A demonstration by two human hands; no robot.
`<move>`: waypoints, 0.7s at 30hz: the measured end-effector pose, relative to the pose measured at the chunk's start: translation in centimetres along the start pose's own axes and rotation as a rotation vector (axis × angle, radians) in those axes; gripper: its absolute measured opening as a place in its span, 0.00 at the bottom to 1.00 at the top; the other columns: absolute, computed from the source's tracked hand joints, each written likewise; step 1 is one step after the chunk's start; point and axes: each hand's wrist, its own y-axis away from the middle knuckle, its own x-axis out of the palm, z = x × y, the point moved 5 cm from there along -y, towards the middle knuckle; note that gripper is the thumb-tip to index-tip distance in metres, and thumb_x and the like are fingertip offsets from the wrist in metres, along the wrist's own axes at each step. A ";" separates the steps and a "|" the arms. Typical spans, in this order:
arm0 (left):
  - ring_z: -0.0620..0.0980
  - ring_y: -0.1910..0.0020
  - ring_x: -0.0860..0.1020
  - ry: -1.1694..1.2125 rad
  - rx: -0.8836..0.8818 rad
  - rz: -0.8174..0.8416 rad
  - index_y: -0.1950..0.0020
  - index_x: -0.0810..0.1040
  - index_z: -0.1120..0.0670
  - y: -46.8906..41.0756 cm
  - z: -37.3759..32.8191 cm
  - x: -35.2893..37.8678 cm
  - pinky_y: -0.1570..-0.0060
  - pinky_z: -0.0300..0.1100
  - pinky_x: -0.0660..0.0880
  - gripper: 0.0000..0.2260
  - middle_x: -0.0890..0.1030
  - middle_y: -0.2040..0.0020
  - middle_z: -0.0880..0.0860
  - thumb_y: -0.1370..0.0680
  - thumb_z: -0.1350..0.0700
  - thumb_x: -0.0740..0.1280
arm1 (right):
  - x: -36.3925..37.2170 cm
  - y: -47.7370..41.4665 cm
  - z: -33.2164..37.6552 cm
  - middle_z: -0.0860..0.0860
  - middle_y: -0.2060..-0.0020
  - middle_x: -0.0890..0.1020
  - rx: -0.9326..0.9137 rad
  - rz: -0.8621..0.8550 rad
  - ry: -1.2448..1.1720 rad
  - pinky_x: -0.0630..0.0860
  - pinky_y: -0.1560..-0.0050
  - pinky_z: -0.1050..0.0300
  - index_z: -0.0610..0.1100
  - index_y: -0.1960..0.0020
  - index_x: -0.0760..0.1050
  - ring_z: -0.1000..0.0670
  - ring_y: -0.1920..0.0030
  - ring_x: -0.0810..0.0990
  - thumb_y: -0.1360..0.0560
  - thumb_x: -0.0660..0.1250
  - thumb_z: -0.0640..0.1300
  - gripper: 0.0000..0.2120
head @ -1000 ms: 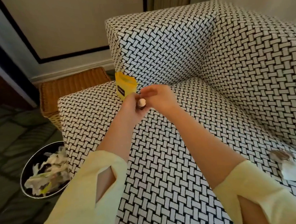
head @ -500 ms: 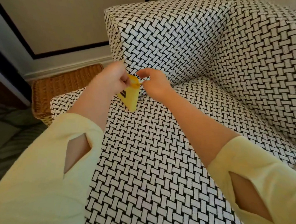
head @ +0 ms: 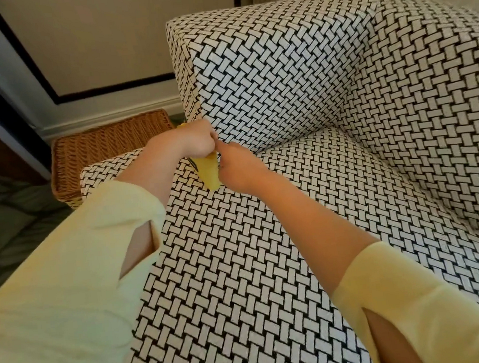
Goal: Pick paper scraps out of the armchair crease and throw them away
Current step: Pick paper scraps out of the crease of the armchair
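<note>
Left hand (head: 190, 141) clenched on the scrap (head: 210, 174), right hand (head: 238, 167) pinching it alongside: picking looks done, and next it must go to a bin, unseen here.

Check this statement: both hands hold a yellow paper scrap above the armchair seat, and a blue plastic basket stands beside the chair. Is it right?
Not quite. The basket is brown wicker, not blue plastic, as the head view shows. The rest stands: left hand and right hand hold the yellow paper scrap above the armchair seat.
</note>
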 end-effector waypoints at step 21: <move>0.54 0.34 0.70 0.100 0.038 -0.134 0.37 0.75 0.54 0.4 0.9 -1.9 0.36 0.45 0.68 0.24 0.73 0.34 0.56 0.26 0.73 0.54 | 0.4 0.6 -0.6 0.50 0.59 0.70 0.067 0.034 -0.286 0.68 0.67 0.61 0.50 0.24 0.50 0.50 0.59 0.70 0.26 0.53 0.31 0.34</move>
